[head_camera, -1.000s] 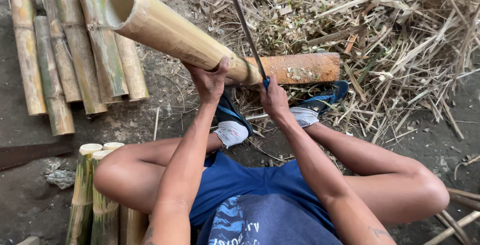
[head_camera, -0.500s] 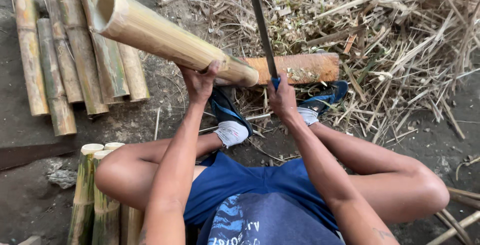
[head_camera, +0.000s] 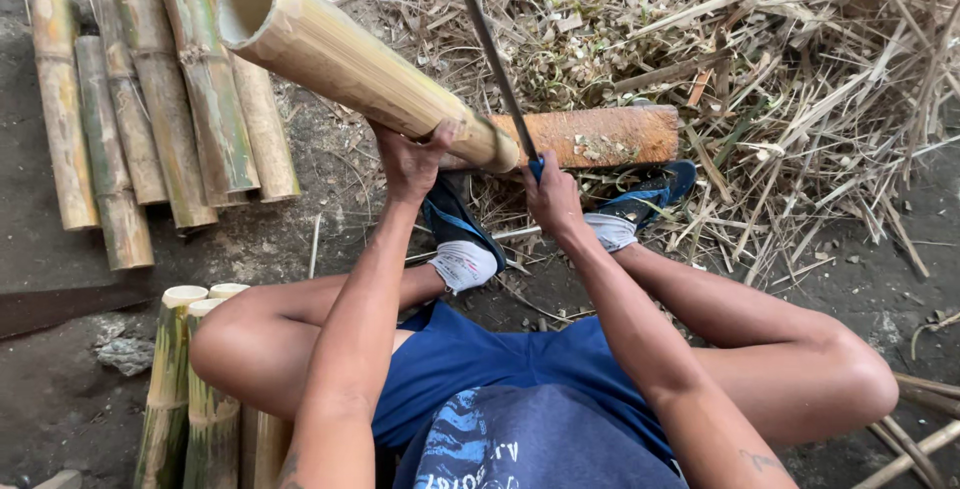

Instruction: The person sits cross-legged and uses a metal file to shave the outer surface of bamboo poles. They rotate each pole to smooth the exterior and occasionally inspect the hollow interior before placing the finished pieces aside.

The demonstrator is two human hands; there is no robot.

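Yellow-green bamboo pole (head_camera: 350, 64) slanted across a wooden block (head_camera: 605, 135), left hand (head_camera: 410, 161) in a clenched grip near its lower end, right hand (head_camera: 553, 196) grasping a blade (head_camera: 498, 74), cut bamboo lengths (head_camera: 140, 119) on dirt left, splinter heap (head_camera: 780, 69) crowding right, hollow open pole mouth.

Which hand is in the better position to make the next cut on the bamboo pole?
The right hand, probably: it grips the blade raised over the bamboo pole. The left hand holds that pole against the wooden block.
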